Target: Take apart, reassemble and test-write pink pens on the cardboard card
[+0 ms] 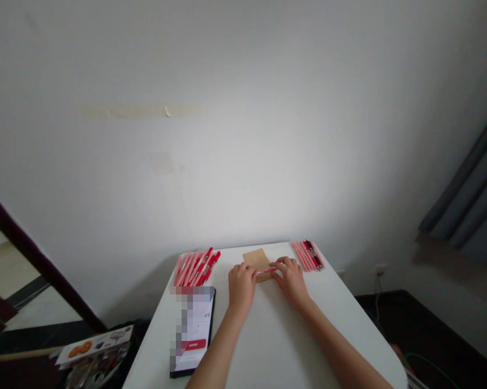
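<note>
A slim pink pen (263, 270) lies crosswise between my two hands, over a piece of brown paper or card (256, 258). My left hand (242, 282) is closed at the pen's left end, knuckles up. At the other end, my right hand (291, 278) pinches the pen between thumb and fingers. The brown piece shows both behind and just in front of the pen; whether the pen rests on it I cannot tell.
Pink and red pens (197, 267) are piled at the table's back left. Several pink pens and darker ones (307, 255) lie side by side at the back right. A phone (194, 332) lies left of my left forearm on the white table (275, 346), which stands against the wall.
</note>
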The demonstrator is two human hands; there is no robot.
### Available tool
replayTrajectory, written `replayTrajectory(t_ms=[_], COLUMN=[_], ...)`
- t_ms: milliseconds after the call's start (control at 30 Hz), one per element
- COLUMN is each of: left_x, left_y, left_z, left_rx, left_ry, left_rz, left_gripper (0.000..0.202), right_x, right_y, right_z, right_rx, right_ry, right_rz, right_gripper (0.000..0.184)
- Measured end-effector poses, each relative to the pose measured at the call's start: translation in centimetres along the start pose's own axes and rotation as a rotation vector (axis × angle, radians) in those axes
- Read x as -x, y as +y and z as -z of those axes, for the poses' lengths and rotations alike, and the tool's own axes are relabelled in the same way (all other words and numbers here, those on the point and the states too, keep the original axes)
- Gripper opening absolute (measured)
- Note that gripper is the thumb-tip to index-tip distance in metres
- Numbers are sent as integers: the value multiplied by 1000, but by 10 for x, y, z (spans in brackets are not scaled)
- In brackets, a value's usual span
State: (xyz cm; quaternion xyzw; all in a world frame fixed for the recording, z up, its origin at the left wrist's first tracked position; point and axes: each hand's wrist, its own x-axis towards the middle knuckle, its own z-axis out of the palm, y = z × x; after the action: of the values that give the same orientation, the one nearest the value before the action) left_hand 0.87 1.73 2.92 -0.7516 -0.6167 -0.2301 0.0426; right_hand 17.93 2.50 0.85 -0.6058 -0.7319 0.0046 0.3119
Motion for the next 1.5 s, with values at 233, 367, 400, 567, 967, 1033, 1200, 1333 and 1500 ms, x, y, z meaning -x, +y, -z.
replayTrajectory(t_ms=[233,367,400,567,967,1033,1200,1333,1500], left_x=[9,10,11,13,15,15,15,16,15], left_y=[-1,-2,-2,-4,-8,-10,-13,-14,-14], left_z=[-12,-15,-16,-17,-13,-13,-16,-16,-15], left_rx=[134,169,177,194,218,242,279,249,170], left_ry=[80,114,124,162,181,185,229,278,282], left_rz=[-63,-49,-45,-25,66,75,88,74,86], left_gripper=[21,21,21,18,16,15,14,12,12], right_x=[6,7,8,8,6,6,4,2,1], right_y=[2,1,2,6,16,18,26,32,35], right_z=[3,4,4,1,-2,-4,-12,-16,-12], right_rx=[-48,-53,-61,-104,-93,-107,-171,-226,-278], right_ry=[-24,-17,-13,0,38,54,98,117,110], right_rz=[9,-12,-14,-25,-39,-28,33,90,111], right_gripper=[21,20,19,19,21,21,22,24,24])
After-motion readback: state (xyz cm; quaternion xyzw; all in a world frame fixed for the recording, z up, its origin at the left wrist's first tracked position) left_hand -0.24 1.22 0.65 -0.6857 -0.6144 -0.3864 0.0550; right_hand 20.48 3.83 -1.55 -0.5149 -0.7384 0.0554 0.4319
